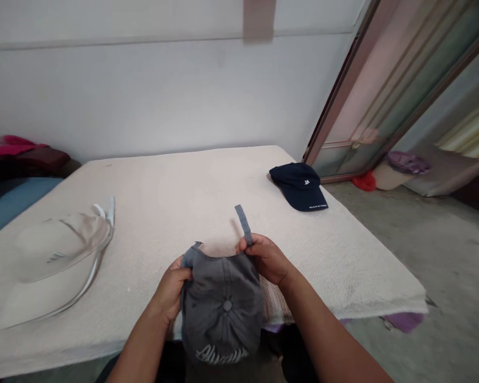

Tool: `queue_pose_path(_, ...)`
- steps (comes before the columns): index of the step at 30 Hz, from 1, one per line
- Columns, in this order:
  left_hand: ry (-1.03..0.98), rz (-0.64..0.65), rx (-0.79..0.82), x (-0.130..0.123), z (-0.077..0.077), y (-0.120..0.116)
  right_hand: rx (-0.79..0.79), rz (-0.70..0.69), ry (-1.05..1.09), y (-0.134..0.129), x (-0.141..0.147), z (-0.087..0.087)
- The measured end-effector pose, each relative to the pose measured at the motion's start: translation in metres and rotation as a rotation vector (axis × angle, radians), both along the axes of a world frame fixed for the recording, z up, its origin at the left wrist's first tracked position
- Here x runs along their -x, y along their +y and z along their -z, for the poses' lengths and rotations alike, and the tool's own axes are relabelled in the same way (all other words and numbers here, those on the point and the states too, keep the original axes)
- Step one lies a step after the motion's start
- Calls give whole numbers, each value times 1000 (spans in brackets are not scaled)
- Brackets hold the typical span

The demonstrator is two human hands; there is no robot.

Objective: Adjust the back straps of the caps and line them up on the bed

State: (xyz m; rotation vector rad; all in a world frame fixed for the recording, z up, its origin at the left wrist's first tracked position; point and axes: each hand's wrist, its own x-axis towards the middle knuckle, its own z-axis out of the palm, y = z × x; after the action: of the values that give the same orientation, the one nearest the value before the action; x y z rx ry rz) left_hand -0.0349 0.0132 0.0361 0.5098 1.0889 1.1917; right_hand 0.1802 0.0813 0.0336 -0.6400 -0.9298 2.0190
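A grey baseball cap [211, 282] hangs between my hands at the near edge of the table, its embroidered front toward me and its back opening facing away. My left hand [173, 287] is closed on the cap's left rim, thumb on top. With my right hand [265, 256] I pinch the right rim near the base of the strap [243, 221], whose loose end sticks up and away. The strap is unfastened; a short end shows at the left side of the opening. The cap's brim is out of sight below the lettering.
Stacked white caps [59, 260] lie at the left on the cloth-covered table [175, 186]. Toward the far right corner sits a navy cap [299, 183]. A white wall [163, 101] stands behind the table. On the floor at right are a lined bin [395, 173] and a red bag [364, 181].
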Motion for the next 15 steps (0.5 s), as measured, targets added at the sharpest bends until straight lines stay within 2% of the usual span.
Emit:
queue_pose_path(4, -27, -123, 104, -2, -3, 4, 13, 143, -60, 7, 5, 1)
queue_pose_path(6, -11, -143, 100, -3, -5, 5, 17, 184, -35, 10, 7, 0)
queue_pose_path(10, 124, -56, -22, -6, -5, 6, 31, 203, 9, 12, 8, -3)
queue_pose_path(13, 114, 22, -16, -7, -3, 5, 12, 147, 15, 11, 10, -7)
queue_pose_path(15, 89, 12, -20, -8, -4, 5, -30, 95, -8, 9, 13, -10)
